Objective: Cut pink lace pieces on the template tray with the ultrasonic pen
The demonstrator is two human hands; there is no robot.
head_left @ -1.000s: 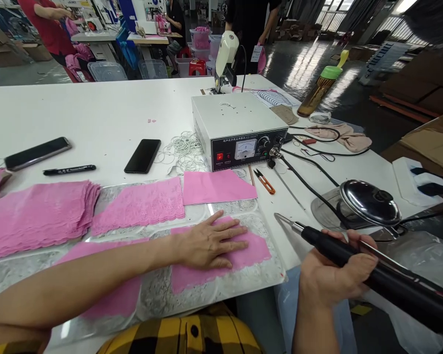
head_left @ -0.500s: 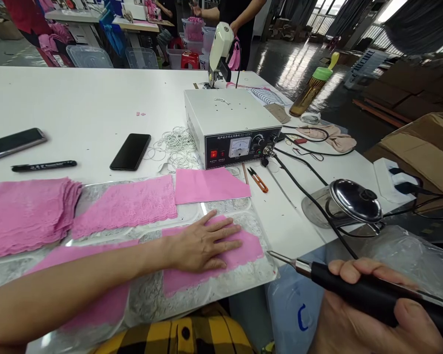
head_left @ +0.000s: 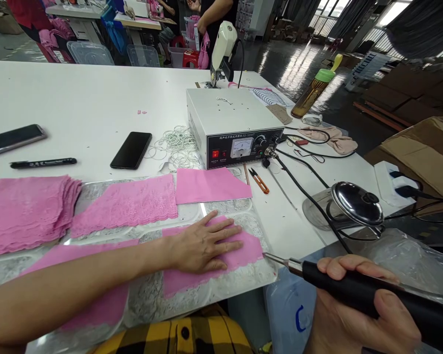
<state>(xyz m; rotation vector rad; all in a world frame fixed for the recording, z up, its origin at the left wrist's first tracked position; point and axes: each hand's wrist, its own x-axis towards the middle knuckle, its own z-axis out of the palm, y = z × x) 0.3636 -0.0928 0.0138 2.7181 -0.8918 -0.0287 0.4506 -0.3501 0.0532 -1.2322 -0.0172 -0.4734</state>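
The person's left hand [head_left: 203, 244] lies flat, fingers spread, pressing down on a pink lace piece [head_left: 214, 263] at the near edge of a scuffed metal plate [head_left: 151, 295]. The right hand [head_left: 358, 314] is wrapped tight around a black-handled welding pen [head_left: 354, 290], which points left; its metal tip sits just at the right end of that lace piece, at the plate's near right corner. A black cable runs from the pen across the white table [head_left: 77, 103] to a white control box [head_left: 236, 128] farther back, with a dial on its front. Left of the hand, a second lace strip [head_left: 125, 204] lies on the plate, and a stack of pink lace [head_left: 25, 211] sits at the far left. A plain pink cloth [head_left: 210, 185] lies in front of the box, orange snips [head_left: 259, 180] just to its right. A black phone [head_left: 131, 150] and a marker [head_left: 42, 162] rest farther back on the left.
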